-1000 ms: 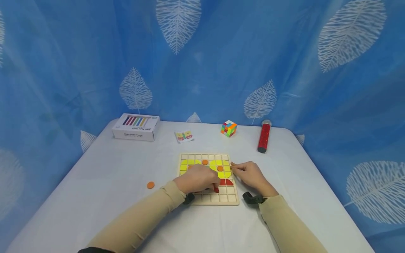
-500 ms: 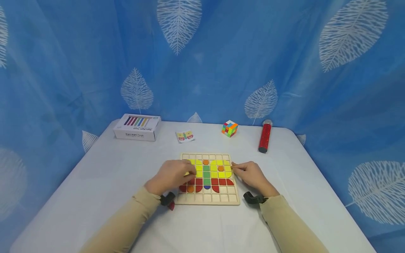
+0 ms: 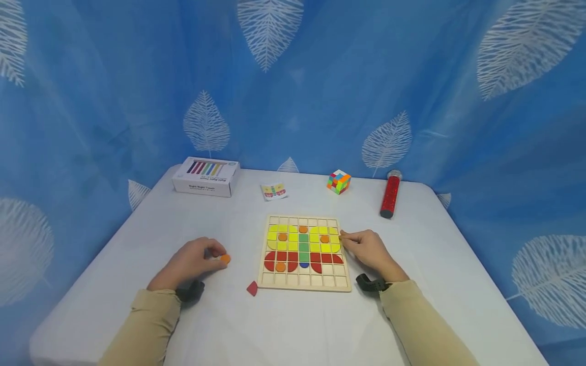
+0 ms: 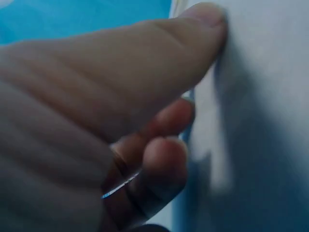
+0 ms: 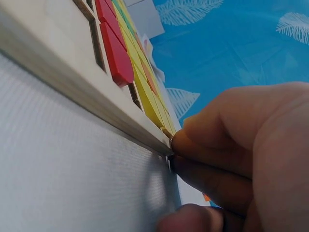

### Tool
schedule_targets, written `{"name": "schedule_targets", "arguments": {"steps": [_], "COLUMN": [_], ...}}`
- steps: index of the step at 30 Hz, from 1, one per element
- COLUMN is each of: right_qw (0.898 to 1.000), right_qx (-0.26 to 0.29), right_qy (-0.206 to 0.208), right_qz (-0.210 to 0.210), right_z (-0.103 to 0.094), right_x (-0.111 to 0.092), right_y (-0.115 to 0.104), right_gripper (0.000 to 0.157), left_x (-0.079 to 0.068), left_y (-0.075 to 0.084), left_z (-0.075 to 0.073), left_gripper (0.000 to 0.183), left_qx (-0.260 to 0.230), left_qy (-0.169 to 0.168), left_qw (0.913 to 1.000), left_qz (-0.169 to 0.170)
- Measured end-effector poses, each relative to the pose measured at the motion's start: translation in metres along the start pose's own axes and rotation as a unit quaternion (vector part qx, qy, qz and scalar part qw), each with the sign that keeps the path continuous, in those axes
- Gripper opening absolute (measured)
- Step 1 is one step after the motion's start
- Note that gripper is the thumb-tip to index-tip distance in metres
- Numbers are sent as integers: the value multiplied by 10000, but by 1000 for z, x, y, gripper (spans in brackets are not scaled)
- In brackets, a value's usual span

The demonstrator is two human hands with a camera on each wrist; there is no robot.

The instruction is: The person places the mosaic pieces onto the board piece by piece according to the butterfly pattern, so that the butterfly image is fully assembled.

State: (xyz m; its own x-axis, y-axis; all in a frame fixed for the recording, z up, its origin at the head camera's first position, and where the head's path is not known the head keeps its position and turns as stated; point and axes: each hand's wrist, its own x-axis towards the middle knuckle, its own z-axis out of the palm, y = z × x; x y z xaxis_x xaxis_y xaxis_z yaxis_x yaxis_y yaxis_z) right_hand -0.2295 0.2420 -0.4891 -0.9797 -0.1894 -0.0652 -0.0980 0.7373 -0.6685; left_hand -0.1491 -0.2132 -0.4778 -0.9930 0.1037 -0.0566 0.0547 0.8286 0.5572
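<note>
My left hand (image 3: 194,259) is on the table left of the board, thumb and index finger at opposite sides of a small orange disc (image 3: 225,258). In the left wrist view the thumb (image 4: 145,63) hides the disc, with other fingertips curled behind it. My right hand (image 3: 368,249) pinches the right edge of the square wooden grid board (image 3: 302,286), as the right wrist view also shows. On the board, yellow, red, green, orange and blue pieces form a butterfly shape. A loose red wedge piece (image 3: 252,288) lies by the board's lower left corner.
Behind the board lies a small picture card (image 3: 273,191) with a butterfly pattern. A white box (image 3: 206,178) stands at the back left, a puzzle cube (image 3: 339,182) at the back, and a red glittery tube (image 3: 390,195) at the back right.
My left hand has left a red piece on the board and swept left to the orange disc, uncovering the board and the loose red wedge. My right hand stays on the board's edge.
</note>
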Motion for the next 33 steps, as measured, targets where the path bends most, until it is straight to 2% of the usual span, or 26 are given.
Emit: {"name": "schedule_targets", "arguments": {"steps": [4,7,11,16,20,25,29,33], "right_qw": [9999,9999,9999,9999,9999,9998,9997,9998], "right_qx": [58,34,8,19,45,89,39,-21], "right_qy": [-9,36,65,89,109,120,69,3], "right_qz": [81,97,90,95,21,-132,-229,-214], "right_z": [0,1,2,2,1,-1,-3,-3], "right_x": [0,2,2,1,1,1,1,-1], "right_y": [1,2,3,3,2,2,3,6], "right_gripper": [36,35,35,35,36,35,35,35], "left_x": [3,3,5,7,12,28,42,51], "left_y": [4,7,23,68,108,150,177,194], "left_z": [3,7,12,18,29,50,69,86], "left_gripper": [20,17,13,9,8,5,8,10], "left_qx": [-164,-308,-567,-621,-569,-469,-284,-230], "left_qy": [-93,-42,9,-114,-399,-596,-721,-995], "left_qw": [9998,9994,9981,9971,9938,9879,9848,9823], "left_qz": [67,129,227,428,869,1352,1552,1572]}}
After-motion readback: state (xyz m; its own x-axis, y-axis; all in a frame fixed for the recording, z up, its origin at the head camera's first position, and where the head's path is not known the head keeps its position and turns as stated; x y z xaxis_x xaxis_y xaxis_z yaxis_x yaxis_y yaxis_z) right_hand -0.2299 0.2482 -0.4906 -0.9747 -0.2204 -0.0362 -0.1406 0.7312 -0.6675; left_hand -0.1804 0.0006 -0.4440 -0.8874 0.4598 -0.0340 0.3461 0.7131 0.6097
